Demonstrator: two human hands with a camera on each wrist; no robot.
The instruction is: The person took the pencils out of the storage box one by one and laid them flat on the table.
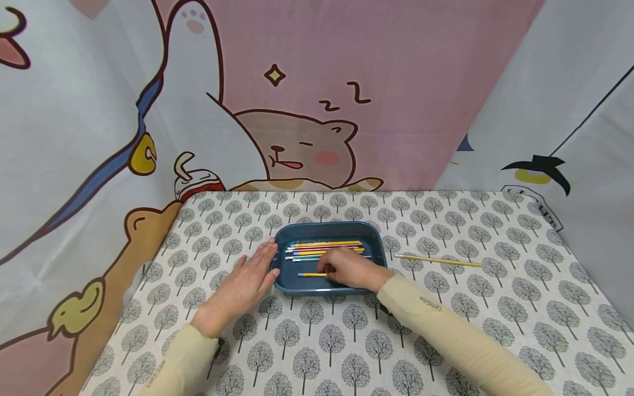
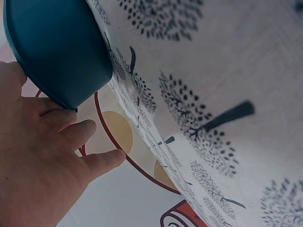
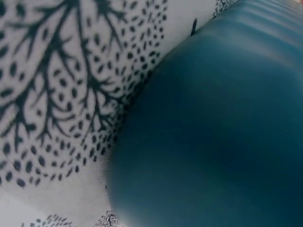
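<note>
A dark blue plastic bin (image 1: 317, 291) stands on the table, with several yellow, red and green pencils (image 1: 324, 243) lying side by side toward its far wall. My right hand (image 1: 349, 268) reaches into the bin from the right and pinches a yellow pencil (image 1: 311, 275) near the front wall; the hand covers that pencil's right part. At the left end of the bin, my left hand (image 1: 252, 276) touches the rim with its fingers extended. The left wrist view shows the left fingers (image 2: 71, 135) against the bin's outer wall (image 2: 61, 52). Only the bin's outside fills the right wrist view.
One yellow pencil (image 1: 441, 260) lies on the table to the right of the bin. A cloth printed with grey trees (image 1: 307, 363) covers the table. Curtains with cartoon animals (image 1: 307, 148) hang behind and along both sides.
</note>
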